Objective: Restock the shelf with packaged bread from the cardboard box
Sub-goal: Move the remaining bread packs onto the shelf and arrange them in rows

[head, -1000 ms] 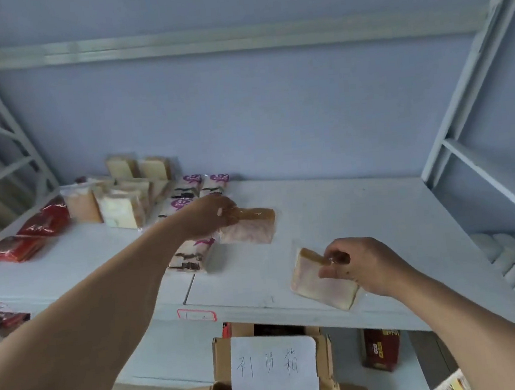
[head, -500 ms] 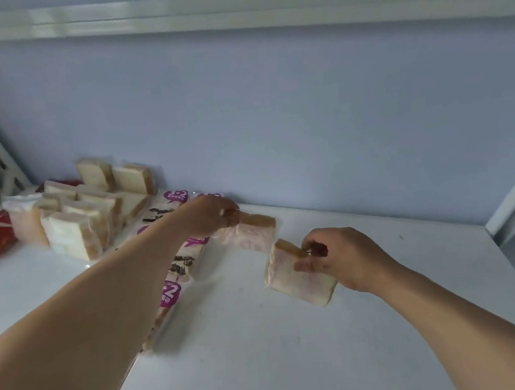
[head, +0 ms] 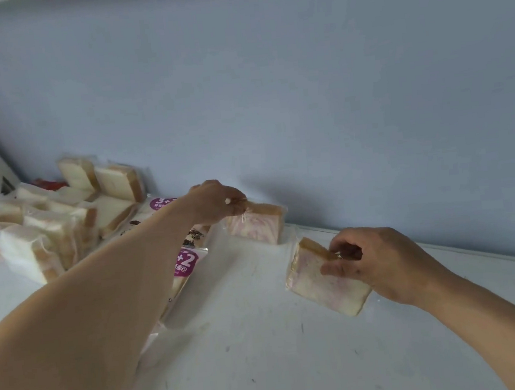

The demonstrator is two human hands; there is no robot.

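The left hand pinched the top crust edge of a wrapped pink-swirled bread slice, which stood on the white shelf close against the blue wall. The right hand gripped a second pink-swirled bread slice by its upper corner, tilted, its lower edge near the shelf; whether it touched I could not tell. Under the left forearm lay purple-labelled packs, and beyond them, further left, a heap of white bread packs.
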